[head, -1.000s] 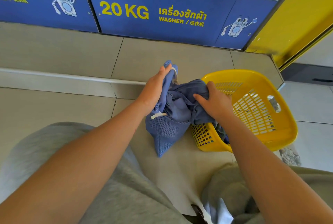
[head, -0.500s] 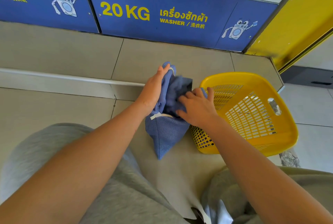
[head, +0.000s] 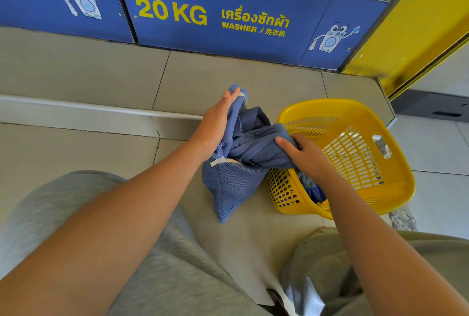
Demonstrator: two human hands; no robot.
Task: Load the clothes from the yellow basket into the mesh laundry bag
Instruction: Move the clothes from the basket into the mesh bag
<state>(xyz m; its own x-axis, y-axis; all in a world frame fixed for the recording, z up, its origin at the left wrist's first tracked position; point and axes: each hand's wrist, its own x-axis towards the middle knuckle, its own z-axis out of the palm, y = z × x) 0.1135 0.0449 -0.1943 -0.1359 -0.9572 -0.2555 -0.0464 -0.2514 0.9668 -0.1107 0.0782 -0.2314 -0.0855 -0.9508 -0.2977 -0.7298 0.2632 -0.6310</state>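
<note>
My left hand (head: 215, 122) is pinching the rim of the mesh laundry bag (head: 233, 183), holding its mouth up. My right hand (head: 304, 155) is clenched on a blue garment (head: 256, 143), half in the bag, its tail hanging into the yellow basket (head: 355, 163). Risks, as I see them: rim slips and the mouth collapses; the tail snags the basket edge; the bag tips over. More clothes (head: 312, 188) remain in the basket.

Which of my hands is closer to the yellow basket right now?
Right. Your right hand is over the yellow basket's near rim, gripping blue clothes. Your left hand is farther away, holding the mesh bag open beside it.
</note>
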